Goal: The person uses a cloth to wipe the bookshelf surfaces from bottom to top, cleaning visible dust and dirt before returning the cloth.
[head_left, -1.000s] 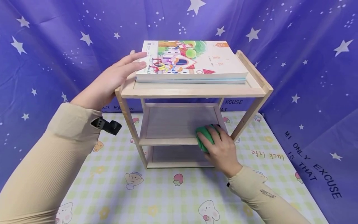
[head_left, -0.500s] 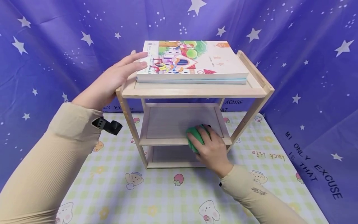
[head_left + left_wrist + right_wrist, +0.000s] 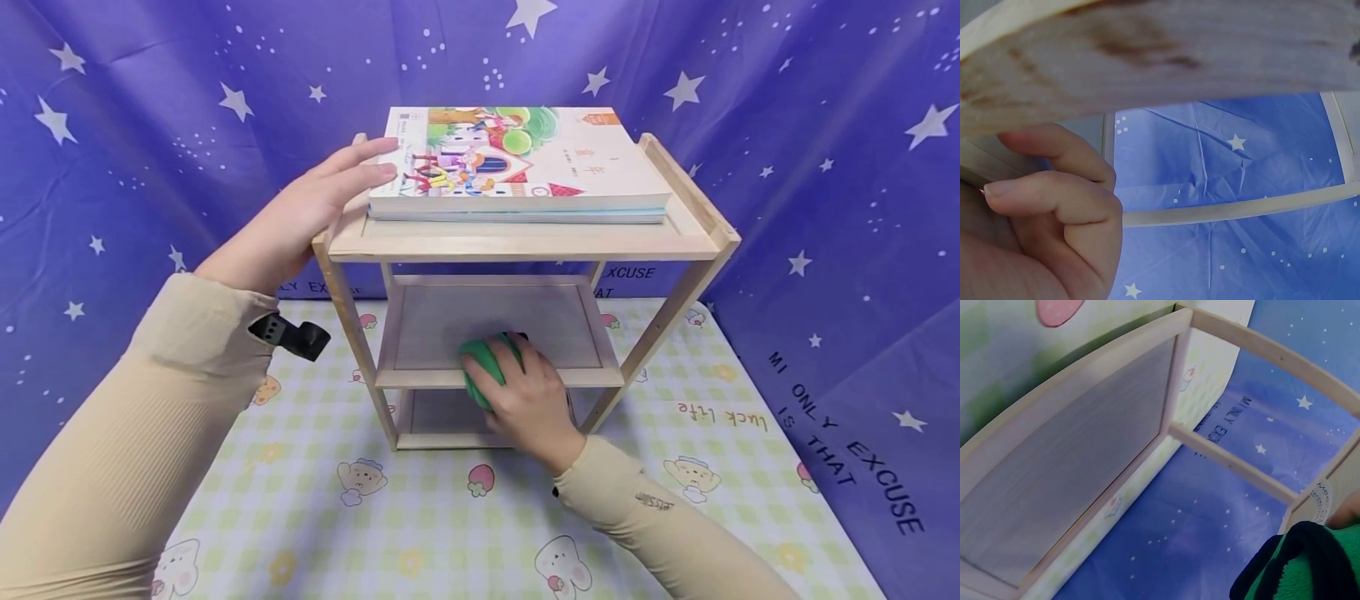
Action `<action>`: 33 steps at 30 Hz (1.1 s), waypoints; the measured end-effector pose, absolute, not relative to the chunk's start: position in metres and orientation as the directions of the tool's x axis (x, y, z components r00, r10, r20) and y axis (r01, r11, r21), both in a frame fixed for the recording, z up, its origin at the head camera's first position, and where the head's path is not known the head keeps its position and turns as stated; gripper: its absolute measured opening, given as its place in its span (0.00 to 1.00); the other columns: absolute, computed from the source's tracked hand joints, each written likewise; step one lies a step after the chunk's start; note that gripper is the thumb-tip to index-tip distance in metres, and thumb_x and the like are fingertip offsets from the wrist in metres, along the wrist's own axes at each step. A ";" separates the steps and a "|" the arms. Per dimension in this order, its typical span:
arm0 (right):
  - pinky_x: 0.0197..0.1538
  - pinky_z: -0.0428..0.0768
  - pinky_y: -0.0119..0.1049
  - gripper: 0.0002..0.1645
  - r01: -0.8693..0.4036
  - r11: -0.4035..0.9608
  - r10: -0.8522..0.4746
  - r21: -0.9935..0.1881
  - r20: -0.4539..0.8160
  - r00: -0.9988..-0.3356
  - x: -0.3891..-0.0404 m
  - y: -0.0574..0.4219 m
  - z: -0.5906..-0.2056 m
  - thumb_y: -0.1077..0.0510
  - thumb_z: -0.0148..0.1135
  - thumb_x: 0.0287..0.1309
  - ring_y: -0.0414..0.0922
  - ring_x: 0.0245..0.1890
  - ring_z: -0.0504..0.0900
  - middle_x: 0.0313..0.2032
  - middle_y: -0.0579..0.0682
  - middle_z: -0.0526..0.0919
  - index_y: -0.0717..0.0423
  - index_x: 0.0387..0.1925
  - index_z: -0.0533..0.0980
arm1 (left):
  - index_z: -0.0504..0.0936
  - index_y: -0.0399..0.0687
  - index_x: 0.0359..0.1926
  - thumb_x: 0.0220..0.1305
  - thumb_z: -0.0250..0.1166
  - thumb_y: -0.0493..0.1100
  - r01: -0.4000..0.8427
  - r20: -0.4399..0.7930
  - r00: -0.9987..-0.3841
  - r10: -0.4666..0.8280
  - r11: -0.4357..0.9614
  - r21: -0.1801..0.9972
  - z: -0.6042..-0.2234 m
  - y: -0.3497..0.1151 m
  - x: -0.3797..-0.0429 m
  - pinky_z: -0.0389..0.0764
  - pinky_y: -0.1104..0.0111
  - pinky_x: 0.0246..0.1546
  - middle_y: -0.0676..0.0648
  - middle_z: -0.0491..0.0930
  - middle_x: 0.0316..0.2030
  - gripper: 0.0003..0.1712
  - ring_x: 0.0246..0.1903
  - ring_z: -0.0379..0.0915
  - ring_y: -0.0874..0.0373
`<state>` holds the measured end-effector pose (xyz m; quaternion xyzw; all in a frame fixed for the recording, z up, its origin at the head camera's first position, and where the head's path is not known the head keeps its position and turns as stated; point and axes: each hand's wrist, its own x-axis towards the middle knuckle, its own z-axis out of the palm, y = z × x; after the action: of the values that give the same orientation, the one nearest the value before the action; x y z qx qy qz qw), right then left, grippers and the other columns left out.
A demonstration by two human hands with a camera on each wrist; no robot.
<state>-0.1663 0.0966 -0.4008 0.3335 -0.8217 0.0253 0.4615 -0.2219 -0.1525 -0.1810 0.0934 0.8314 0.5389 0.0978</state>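
Green cloth (image 3: 480,364) is bunched up on the front edge of the middle shelf (image 3: 431,312), roughly mid-width, with the person's right grip (image 3: 531,407) clamped on it, fingers curled over. Left grip (image 3: 300,208) is hooked round the left end of the wooden rack (image 3: 525,247), two digits up at the edge of the stacked books (image 3: 517,154). Whole thing's standing on a checked sheet (image 3: 420,521), starry purple curtain (image 3: 187,50) behind.

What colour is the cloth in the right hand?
The cloth is green with black trim, clearest in the right wrist view.
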 end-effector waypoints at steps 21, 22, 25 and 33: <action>0.39 0.86 0.48 0.25 -0.560 0.785 -0.536 0.264 0.743 -0.401 -0.163 0.059 -0.398 0.55 0.69 0.45 0.60 0.48 0.83 0.49 0.54 0.83 0.41 0.49 0.80 | 0.57 0.78 0.74 0.70 0.54 0.64 0.046 -0.057 -0.964 0.260 0.376 0.925 -0.181 -0.153 -0.220 0.35 0.54 0.77 0.72 0.31 0.76 0.34 0.77 0.21 0.66; 0.39 0.86 0.48 0.25 -0.560 0.785 -0.536 0.265 0.743 -0.400 -0.163 0.058 -0.398 0.55 0.69 0.45 0.60 0.48 0.83 0.48 0.54 0.83 0.41 0.49 0.80 | 0.57 0.78 0.74 0.70 0.54 0.64 0.046 -0.058 -0.964 0.260 0.375 0.926 -0.181 -0.153 -0.220 0.35 0.55 0.77 0.72 0.31 0.76 0.34 0.77 0.21 0.66; 0.38 0.86 0.47 0.25 -0.562 0.784 -0.539 0.263 0.738 -0.407 -0.163 0.053 -0.397 0.56 0.69 0.44 0.60 0.49 0.83 0.49 0.54 0.83 0.41 0.49 0.80 | 0.57 0.78 0.74 0.70 0.54 0.64 0.041 -0.060 -0.965 0.257 0.372 0.927 -0.182 -0.153 -0.221 0.36 0.55 0.77 0.72 0.31 0.76 0.33 0.77 0.21 0.66; 0.40 0.85 0.46 0.27 -0.561 0.788 -0.540 0.254 0.723 -0.431 -0.161 0.038 -0.395 0.56 0.67 0.43 0.59 0.51 0.81 0.51 0.53 0.82 0.40 0.50 0.80 | 0.57 0.79 0.74 0.70 0.54 0.64 0.039 -0.064 -0.965 0.254 0.378 0.925 -0.182 -0.153 -0.221 0.37 0.54 0.77 0.75 0.31 0.75 0.33 0.77 0.23 0.65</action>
<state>-0.1615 0.0381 -0.3952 0.3254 -0.8457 0.0125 0.4228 -0.2210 -0.1528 -0.1818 0.0888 0.8243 0.5504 0.0980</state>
